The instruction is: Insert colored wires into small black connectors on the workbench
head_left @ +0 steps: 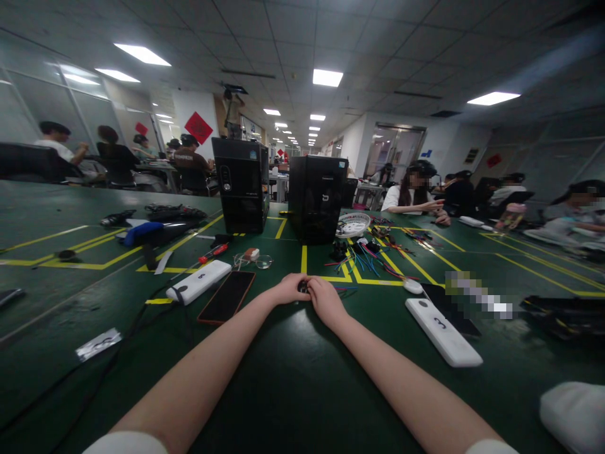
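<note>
Green matting with yellow tape lines covers the long table in a busy open office. At its middle, both bare arms stretch out and the left hand and right hand meet, fingers curled together around a small dark part. Most of it is hidden between the fingertips, so its shape and the way its long axis runs cannot be made out. At 10 o'clock from the hands lies a dark phone, long axis toward 1 o'clock, beside a white power bank. At 4 o'clock lies another white power bank, marked 3. Coloured wires sprawl at 1 o'clock, before two black computer towers.
</note>
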Demonstrator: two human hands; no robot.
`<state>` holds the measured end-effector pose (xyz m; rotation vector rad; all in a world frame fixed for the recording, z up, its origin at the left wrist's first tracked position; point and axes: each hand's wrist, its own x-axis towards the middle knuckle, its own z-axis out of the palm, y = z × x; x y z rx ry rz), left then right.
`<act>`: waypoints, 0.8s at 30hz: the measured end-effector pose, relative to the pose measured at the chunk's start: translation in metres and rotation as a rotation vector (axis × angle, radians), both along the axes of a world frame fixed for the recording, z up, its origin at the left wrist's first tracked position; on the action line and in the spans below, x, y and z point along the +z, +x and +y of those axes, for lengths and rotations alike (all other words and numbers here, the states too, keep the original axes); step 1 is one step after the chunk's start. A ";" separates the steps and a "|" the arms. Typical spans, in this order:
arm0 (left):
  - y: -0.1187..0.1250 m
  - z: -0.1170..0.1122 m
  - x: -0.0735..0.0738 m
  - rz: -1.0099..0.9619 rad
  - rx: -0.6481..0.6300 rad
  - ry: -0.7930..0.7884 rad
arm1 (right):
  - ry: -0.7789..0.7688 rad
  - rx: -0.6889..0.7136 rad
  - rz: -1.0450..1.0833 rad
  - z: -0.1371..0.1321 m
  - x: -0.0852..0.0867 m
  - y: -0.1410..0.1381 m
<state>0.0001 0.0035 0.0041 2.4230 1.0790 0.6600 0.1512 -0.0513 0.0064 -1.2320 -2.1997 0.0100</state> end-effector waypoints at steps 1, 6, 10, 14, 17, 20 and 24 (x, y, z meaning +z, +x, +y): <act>0.000 0.000 0.000 0.010 -0.001 0.020 | -0.001 -0.003 -0.001 0.000 0.000 0.000; 0.000 0.000 0.000 0.012 -0.007 0.031 | -0.007 -0.016 -0.015 -0.001 0.002 -0.001; -0.001 -0.001 0.001 0.014 -0.009 0.034 | -0.012 -0.021 -0.032 -0.001 0.002 -0.001; -0.001 -0.001 0.002 0.013 -0.013 0.031 | -0.013 -0.027 -0.036 -0.001 0.002 -0.001; -0.001 0.000 0.001 0.002 -0.023 0.025 | -0.016 -0.035 -0.042 -0.002 0.003 -0.001; -0.001 0.001 0.000 0.003 -0.033 0.036 | -0.013 -0.040 -0.046 -0.003 0.004 -0.002; -0.001 0.001 0.001 0.006 -0.048 0.041 | -0.016 -0.043 -0.048 -0.002 0.002 -0.002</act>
